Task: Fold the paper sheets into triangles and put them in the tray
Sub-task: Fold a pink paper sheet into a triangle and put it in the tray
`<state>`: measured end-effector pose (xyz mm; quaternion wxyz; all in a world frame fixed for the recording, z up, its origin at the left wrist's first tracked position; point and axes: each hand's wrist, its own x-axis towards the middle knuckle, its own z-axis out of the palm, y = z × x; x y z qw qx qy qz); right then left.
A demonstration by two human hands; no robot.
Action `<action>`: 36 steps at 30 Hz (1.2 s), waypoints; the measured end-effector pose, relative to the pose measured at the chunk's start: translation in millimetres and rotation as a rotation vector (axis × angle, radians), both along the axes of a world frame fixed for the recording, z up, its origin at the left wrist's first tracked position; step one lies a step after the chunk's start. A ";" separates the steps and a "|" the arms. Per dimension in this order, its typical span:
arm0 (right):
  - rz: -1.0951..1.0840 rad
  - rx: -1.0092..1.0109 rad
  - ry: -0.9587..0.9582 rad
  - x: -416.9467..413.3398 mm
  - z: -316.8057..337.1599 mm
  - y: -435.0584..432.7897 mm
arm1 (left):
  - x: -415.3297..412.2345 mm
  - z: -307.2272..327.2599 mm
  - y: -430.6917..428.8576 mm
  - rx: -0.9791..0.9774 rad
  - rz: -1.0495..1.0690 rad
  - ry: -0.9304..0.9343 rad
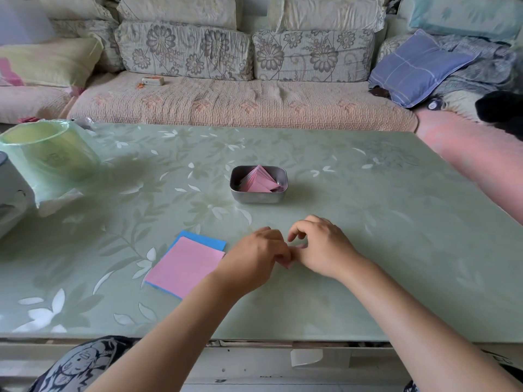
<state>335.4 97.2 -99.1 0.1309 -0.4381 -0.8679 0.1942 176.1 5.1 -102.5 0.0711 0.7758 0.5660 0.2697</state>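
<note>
Green plastic lines a bin (pixel 51 154) at the left of the desk (pixel 368 250); the faint print on it is too blurred to read. Nearer, a stack of paper sheets (pixel 184 264), pink over blue, lies flat. The left hand (pixel 254 251) and right hand (pixel 322 247) meet knuckles-up, their curled fingers pinching a small pink sheet (pixel 289 263) low over the desk. Behind them, the metal tray (pixel 259 196) holds pink folded triangles (pixel 259 182).

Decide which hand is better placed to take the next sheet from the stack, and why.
Left, probably. The left hand lies right beside the stack of sheets; the right hand is farther off and would have to cross the left.
</note>
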 end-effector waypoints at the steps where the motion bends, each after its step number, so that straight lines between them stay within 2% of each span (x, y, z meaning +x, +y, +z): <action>1: -0.006 -0.025 0.015 1.4 -0.3 -0.2 | 0.4 -1.1 -1.5 0.007 -0.004 0.004; 11: -0.042 -0.138 0.054 12.3 -0.5 4.9 | 3.7 -0.1 -19.9 -0.012 0.003 0.116; 21: -0.073 -0.223 0.137 12.3 -3.2 11.1 | 9.0 1.7 -20.6 -0.069 0.016 0.116; 32: -0.193 -0.194 0.150 15.9 -10.3 18.7 | 15.1 -0.3 -16.3 -0.080 0.077 0.191; 36: -0.171 -0.192 0.143 16.2 -11.5 15.5 | 21.2 -3.4 -13.8 -0.085 0.115 0.218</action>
